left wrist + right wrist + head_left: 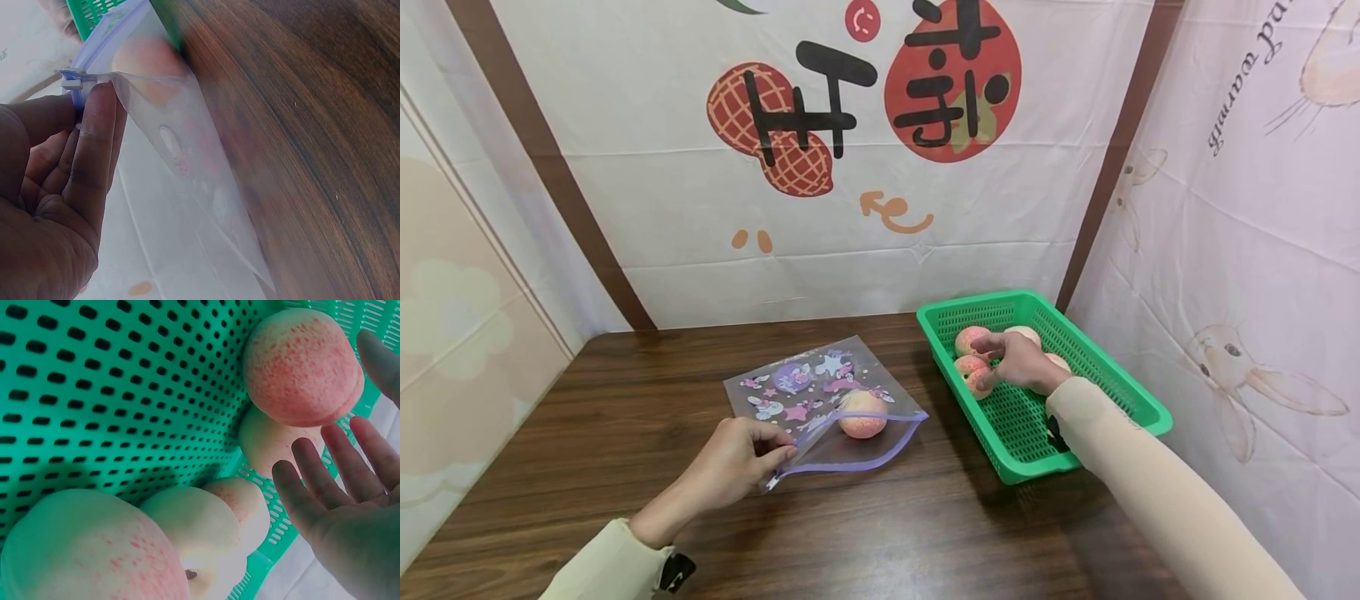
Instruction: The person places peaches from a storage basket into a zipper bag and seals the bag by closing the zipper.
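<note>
A clear slider zip bag [793,412] with purple and pink cartoon prints lies on the table, its purple-edged mouth gaping toward me. One peach [862,421] is inside it, near the opening. My left hand [733,462] pinches the bag's mouth at the left corner, beside the white slider [72,79]. Over the green basket [1015,425], my right hand [1026,362] reaches in with fingers spread. Its thumb and fingertips are close around a peach [303,365], with a small gap on the thumb side. Whether the fingertips touch it, I cannot tell.
Several other peaches [87,550] lie in the basket, some partly hidden by my right hand and sleeve. The basket's raised rim [1150,421] stands at the table's right side. A printed curtain [850,283] hangs behind the dark wooden table [647,400].
</note>
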`<state>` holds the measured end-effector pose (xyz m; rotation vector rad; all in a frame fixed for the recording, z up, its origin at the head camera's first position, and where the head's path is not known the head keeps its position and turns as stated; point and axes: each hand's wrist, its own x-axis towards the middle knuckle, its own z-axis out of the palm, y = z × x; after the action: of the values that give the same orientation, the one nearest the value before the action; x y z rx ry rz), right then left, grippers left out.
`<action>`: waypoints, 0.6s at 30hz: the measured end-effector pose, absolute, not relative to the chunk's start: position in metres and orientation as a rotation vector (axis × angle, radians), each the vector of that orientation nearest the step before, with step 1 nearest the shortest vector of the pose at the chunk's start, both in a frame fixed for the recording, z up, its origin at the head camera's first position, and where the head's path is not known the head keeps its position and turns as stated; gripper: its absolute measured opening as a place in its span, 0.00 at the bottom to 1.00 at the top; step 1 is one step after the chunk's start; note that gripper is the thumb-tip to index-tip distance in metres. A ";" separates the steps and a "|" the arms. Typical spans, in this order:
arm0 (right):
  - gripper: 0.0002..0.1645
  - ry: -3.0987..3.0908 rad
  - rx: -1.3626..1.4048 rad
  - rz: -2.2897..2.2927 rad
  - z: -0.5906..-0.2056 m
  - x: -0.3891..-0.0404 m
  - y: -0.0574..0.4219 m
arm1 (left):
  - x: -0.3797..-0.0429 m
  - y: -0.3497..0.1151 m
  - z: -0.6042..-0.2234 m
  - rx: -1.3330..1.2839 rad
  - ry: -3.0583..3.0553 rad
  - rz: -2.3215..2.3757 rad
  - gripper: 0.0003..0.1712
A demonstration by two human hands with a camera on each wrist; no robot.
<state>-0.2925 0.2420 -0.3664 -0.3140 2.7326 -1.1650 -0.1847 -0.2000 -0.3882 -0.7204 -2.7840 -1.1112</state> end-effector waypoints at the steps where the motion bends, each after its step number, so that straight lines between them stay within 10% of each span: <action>1: 0.43 2.737 -0.316 -1.158 -0.367 -0.293 0.241 | -0.185 -0.200 -0.388 -0.726 -2.780 -1.115 0.08; 18: 0.44 2.737 -0.268 -1.111 -0.374 -0.294 0.239 | -0.184 -0.202 -0.389 -0.741 -2.764 -1.116 0.09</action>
<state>-0.2940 0.2394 -0.3739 -0.2680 2.7373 -1.1111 -0.1840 -0.2015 -0.3894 -0.7413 -2.7644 -1.1162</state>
